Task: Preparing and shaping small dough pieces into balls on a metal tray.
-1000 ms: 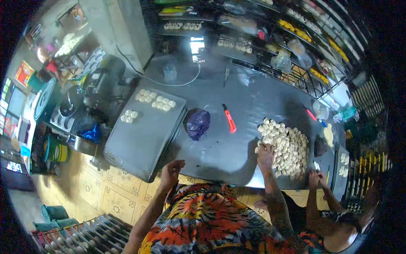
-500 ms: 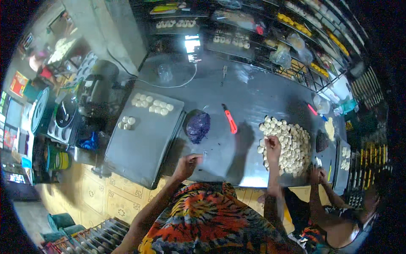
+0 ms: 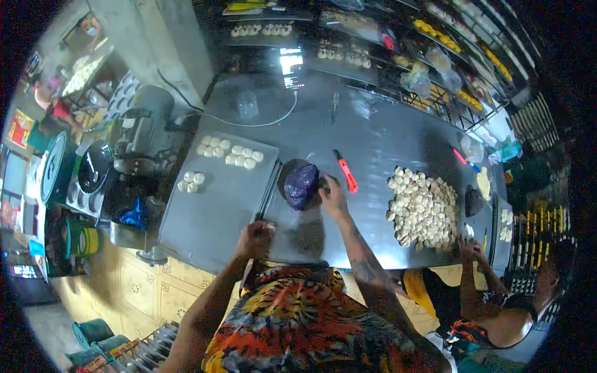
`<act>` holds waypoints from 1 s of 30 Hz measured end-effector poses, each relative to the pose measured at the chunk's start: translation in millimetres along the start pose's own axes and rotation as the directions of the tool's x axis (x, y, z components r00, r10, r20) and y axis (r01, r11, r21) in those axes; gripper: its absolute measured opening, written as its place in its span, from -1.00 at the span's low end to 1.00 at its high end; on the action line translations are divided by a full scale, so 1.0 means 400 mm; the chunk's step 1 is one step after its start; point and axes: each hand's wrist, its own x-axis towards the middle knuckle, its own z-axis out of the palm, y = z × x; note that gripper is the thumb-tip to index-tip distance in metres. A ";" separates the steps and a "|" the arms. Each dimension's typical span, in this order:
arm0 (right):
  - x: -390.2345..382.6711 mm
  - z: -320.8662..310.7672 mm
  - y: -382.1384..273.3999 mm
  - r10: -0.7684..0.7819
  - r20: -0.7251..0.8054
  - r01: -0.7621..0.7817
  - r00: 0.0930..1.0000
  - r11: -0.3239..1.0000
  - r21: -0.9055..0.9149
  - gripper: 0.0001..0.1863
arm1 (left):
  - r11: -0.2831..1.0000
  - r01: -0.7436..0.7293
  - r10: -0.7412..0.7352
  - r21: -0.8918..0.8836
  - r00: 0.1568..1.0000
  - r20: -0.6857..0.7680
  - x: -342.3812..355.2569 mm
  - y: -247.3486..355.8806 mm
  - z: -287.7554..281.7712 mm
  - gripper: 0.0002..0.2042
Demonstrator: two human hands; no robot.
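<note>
My right hand [image 3: 334, 198] is at the right side of a purple mound of filling [image 3: 301, 186] on the dark table. Its fingers are bent inward, with a small dark spot at their tips that I cannot make out. Near the table's front edge, beside the tray stack, my left hand [image 3: 254, 240] is closed, and something pale shows at its fingertips, too small to name. Right of centre spreads a heap of pale dough pieces [image 3: 424, 208]. A red-handled cutter knife [image 3: 346, 172] lies between the mound and the heap.
A grey baking tray [image 3: 217, 205] with rows of dough balls [image 3: 239, 156] tops a stack on the left. At the back are a lit phone [image 3: 291, 67] on a white cable and a fork-like utensil [image 3: 334, 107]. A co-worker's hands [image 3: 471, 250] work at the right edge.
My right hand has moved left from the dough heap to the purple mound. My left hand has shifted slightly left and down, toward the tray stack. The view has shifted a little.
</note>
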 end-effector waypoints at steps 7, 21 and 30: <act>0.140 0.010 0.102 -0.451 0.125 0.468 0.884 0.852 -0.237 -0.43 | 0.857 0.142 -0.258 -0.496 0.950 -0.175 -0.108 0.041 0.075 -0.71; 0.068 0.008 0.120 -0.394 0.090 0.399 0.915 0.850 -0.343 -0.60 | 0.923 0.380 -0.384 -0.067 0.920 -0.076 -0.149 0.141 0.091 -0.82; 0.083 0.015 0.105 -0.536 0.120 0.527 0.835 0.721 -0.450 -0.72 | 0.941 0.257 -0.260 -0.220 0.965 0.015 -0.043 0.109 0.017 -0.81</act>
